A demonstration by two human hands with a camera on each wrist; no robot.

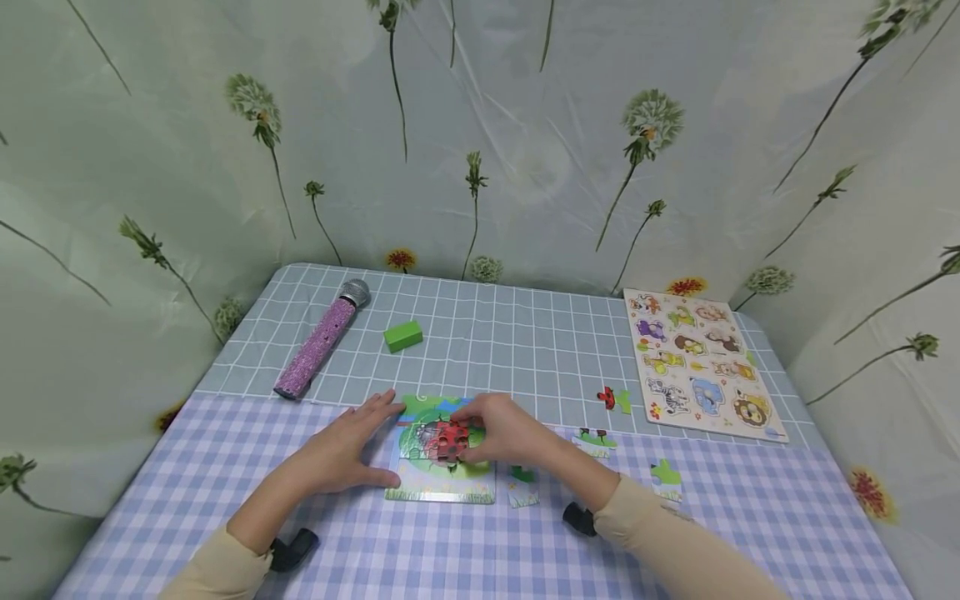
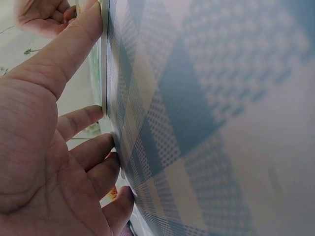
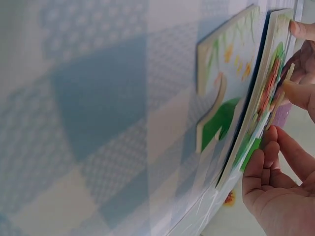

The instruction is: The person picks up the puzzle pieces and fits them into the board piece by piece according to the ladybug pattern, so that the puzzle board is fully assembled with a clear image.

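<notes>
A ladybug jigsaw board (image 1: 441, 495) lies on the checked cloth in front of me. My left hand (image 1: 337, 457) rests along its left side, thumb at the lower left edge and fingers spread toward the upper corner. In the left wrist view, those fingertips (image 2: 112, 142) touch the board's side and the cloth. With thumb and fingers, my right hand (image 1: 510, 429) pinches a thin puzzle piece (image 3: 290, 72), tilted over the board's ladybug picture. A grass-and-green loose piece (image 1: 523, 492) lies just right of the board. Its printed face shows in the right wrist view.
More loose pieces lie to the right: one with grass (image 1: 595, 448), a green one (image 1: 666, 482) and a red-green one (image 1: 615, 400). An animal peg puzzle (image 1: 697, 367) stands far right. A pink glittery microphone (image 1: 318, 346) and a green block (image 1: 403, 336) lie back left.
</notes>
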